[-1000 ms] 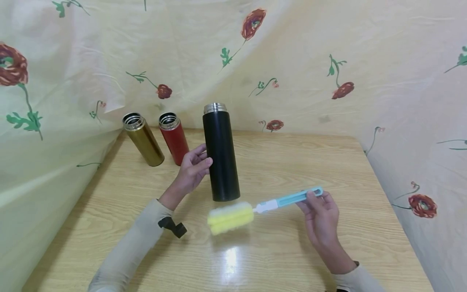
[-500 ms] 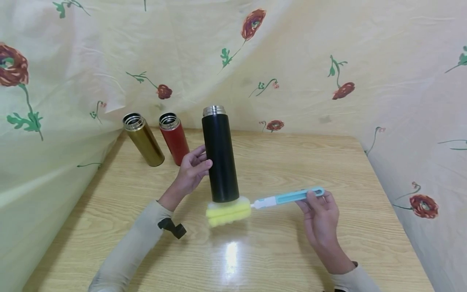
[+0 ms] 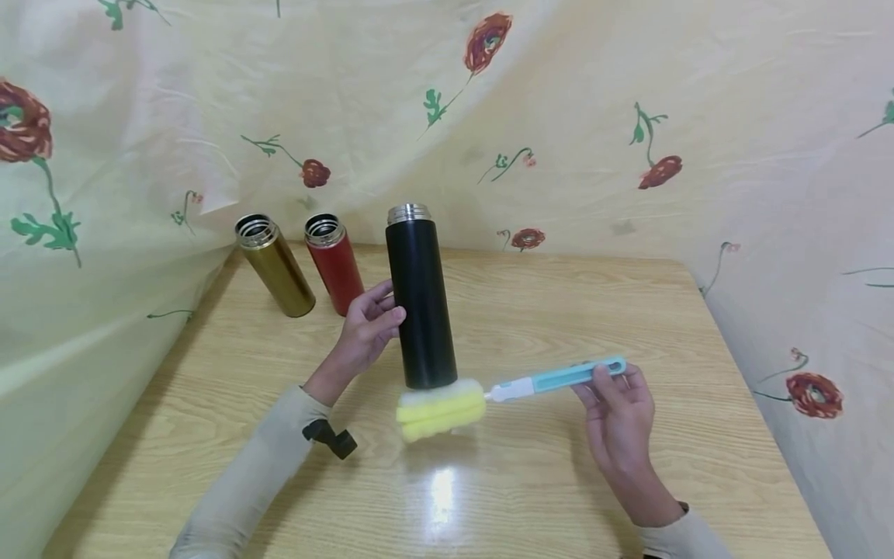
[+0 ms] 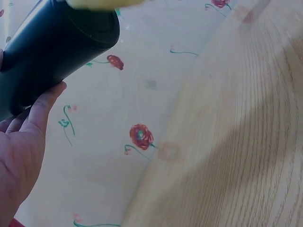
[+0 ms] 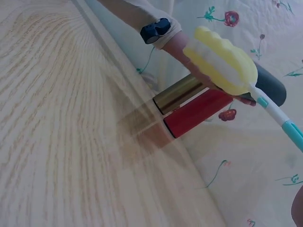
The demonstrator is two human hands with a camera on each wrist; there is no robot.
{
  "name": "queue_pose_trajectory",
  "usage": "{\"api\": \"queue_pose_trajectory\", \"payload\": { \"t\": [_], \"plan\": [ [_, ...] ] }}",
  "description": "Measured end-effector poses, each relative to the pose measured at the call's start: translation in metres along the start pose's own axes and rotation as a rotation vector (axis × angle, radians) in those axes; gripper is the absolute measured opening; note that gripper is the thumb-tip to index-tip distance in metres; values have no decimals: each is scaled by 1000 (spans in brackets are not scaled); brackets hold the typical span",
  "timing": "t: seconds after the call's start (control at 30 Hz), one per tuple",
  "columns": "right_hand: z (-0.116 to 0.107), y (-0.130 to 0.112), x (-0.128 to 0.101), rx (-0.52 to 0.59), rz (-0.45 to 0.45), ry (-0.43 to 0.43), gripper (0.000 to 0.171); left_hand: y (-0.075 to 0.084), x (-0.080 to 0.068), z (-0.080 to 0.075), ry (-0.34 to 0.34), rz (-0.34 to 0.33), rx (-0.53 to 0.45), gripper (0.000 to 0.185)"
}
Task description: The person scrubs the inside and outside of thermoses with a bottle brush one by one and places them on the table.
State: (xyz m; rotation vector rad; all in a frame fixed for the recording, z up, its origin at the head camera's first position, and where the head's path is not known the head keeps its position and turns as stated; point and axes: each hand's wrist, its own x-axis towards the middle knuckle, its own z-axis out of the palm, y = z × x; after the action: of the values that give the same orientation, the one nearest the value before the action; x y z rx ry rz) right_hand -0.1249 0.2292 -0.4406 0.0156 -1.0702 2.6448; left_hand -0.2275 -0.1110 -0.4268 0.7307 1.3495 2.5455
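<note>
My left hand (image 3: 370, 326) grips a tall black thermos bottle (image 3: 421, 303) around its side, fingers behind and thumb in front. The bottle has no lid, and its steel neck points up. In my right hand (image 3: 620, 419) is a bottle brush (image 3: 559, 379), pinched near the end of its light blue handle. Its yellow and white sponge head (image 3: 441, 415) lies across the base of the bottle, at or just in front of it; contact is hard to tell. The left wrist view shows the bottle's dark bottom (image 4: 97, 26) with a bit of yellow sponge over it.
Two lidless bottles, one gold (image 3: 279, 272) and one red (image 3: 337, 268), stand upright at the back left of the wooden table (image 3: 559, 481). A flowered cloth (image 3: 559, 140) hangs behind the table and along both sides.
The sponge head has risen to the bottle's base, then slid slightly right and down along with my right hand. The black bottle has sunk a little.
</note>
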Motion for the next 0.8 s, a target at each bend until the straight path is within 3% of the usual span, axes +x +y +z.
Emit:
{"api": "queue_pose_trajectory", "payload": {
  "t": [0.17,0.37,0.8],
  "plan": [
    [-1,8,3,-61,10,76,7,1,-1,3,-11,15,-15,41],
    [-1,12,2,-63,30,91,8,0,-3,3,-11,23,-7,44],
    [5,-1,-5,60,-1,-71,9,-4,-1,3,5,21,8,44]
  ]
}}
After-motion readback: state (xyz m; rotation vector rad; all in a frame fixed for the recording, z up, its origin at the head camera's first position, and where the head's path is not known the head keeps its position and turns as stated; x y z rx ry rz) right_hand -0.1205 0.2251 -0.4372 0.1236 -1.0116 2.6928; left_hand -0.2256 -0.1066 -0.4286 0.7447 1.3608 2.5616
